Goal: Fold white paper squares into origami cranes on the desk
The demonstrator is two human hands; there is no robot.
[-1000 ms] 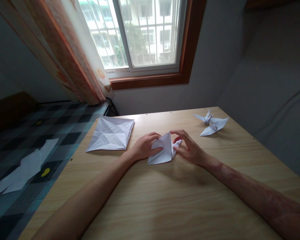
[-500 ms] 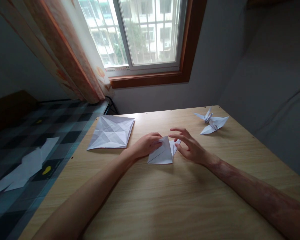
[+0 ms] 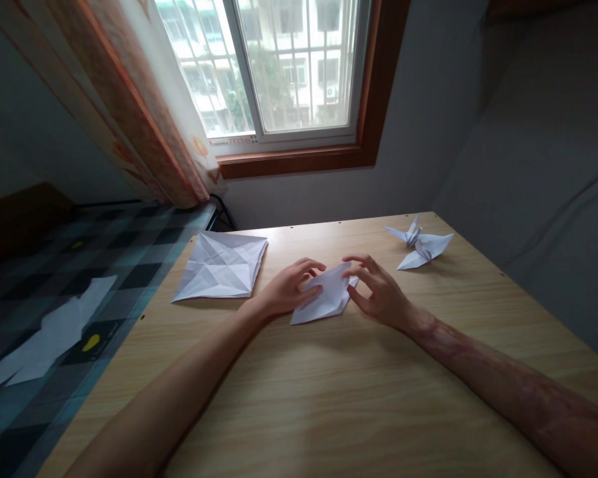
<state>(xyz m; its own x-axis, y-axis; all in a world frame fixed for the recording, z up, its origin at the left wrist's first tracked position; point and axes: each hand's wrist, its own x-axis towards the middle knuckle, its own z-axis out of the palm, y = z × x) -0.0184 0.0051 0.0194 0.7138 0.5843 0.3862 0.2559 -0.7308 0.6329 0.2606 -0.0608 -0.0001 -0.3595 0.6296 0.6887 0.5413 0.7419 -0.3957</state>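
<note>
A folded piece of white paper (image 3: 323, 295) lies on the wooden table between my two hands, its lower left corner pointing toward me. My left hand (image 3: 294, 285) grips its left side, thumb pressed on the face and fingers curled at the far edge. At the upper right corner, my right hand (image 3: 376, 285) has its fingertips closed on the paper, with the thumb near a smaller flap. Part of the paper's far edge is hidden by my fingers.
Creased white sheets (image 3: 224, 265) lie at the table's back left. Two paper cranes (image 3: 426, 251) sit at the back right. Left of the table (image 3: 279, 398), cut paper scraps (image 3: 54, 338) rest on a checked bedspread (image 3: 144, 229). A window (image 3: 303, 66) is beyond.
The paper's upper corner has swung to the right and now meets my right fingertips. My left thumb has come down onto the paper's face.
</note>
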